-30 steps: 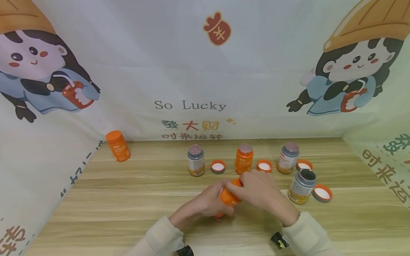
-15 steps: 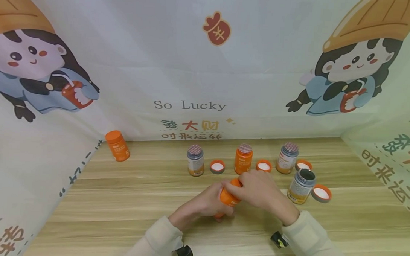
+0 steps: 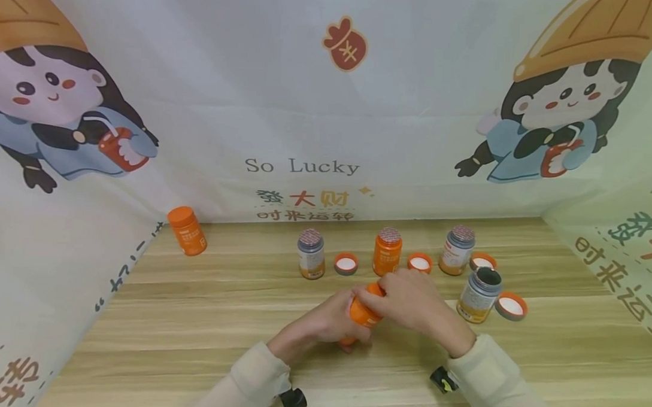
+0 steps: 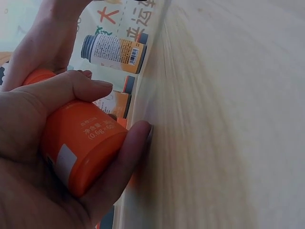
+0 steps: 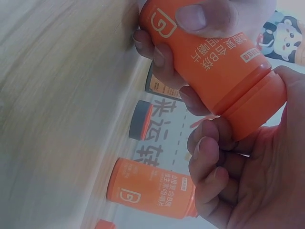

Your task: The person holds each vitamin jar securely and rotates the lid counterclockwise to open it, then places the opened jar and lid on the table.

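Note:
An orange bottle [image 3: 364, 314] is held tilted above the wooden table, its label lettering showing in the right wrist view. My left hand [image 3: 332, 320] grips the bottle's body, thumb on one side and fingers wrapped round the other. At the upper end, the fingers of my right hand [image 3: 413, 297] curl round the orange cap [image 5: 257, 105]. A thin seam shows between cap and bottle body. Just behind the hands stands another orange bottle [image 3: 387, 256] without a cap, its top covered by patterned foil. Beside it an orange lid [image 3: 420, 263] lies with its white inside up.
Two grey jars, one left [image 3: 311, 260] and one right [image 3: 456, 253], have foil tops. A grey jar with a dark open mouth [image 3: 479, 297] stands nearer. Upturned lids lie beside them, including a large lid [image 3: 512, 306]. A capped orange bottle [image 3: 187, 231] stands far left by the cloth backdrop [image 3: 403, 140].

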`<state>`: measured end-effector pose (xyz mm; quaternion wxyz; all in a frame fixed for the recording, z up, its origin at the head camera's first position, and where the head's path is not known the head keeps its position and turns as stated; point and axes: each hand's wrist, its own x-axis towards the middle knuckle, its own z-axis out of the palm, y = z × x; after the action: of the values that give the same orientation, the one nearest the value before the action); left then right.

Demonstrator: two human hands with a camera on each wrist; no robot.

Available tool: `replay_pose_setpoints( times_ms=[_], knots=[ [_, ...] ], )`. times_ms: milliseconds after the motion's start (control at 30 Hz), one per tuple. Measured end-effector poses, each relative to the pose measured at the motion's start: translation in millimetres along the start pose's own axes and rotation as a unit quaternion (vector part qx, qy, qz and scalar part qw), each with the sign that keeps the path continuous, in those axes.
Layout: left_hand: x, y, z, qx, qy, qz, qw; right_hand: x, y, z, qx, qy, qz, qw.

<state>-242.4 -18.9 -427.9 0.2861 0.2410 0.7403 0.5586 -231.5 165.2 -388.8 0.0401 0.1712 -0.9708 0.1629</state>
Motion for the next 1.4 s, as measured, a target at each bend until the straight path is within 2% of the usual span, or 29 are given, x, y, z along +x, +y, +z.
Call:
replay_pose_setpoints(
  times_ms=[133, 333, 833, 1167, 1400],
  knots=[
    [1.0, -0.1, -1.5, 0.004, -0.007, 0.005, 1.0, 0.7, -0.3, -0.7, -0.004, 0.004, 0.0, 1.0],
    [-1.2, -0.2, -2.4, -0.01, -0.005, -0.009, 0.9999, 1.5, -1.8, -0.9, -0.008, 0.001, 0.001, 1.0],
    [-1.7, 0.4, -2.3, 0.008, -0.005, 0.005, 0.9999, 1.6, -0.8, 0.6, -0.021, 0.007, -0.009, 0.9997],
    [0.9, -2.2, -4.6, 0.004, -0.027, 0.013, 0.9995, 0.6, -1.8, -0.7, -0.028, 0.016, -0.019, 0.9993],
    [1.0, -2.1, -5.4, 0.01, -0.03, 0.015, 0.9994, 0.8, -1.5, -0.2, -0.038, 0.021, -0.025, 0.9988]
  ],
)
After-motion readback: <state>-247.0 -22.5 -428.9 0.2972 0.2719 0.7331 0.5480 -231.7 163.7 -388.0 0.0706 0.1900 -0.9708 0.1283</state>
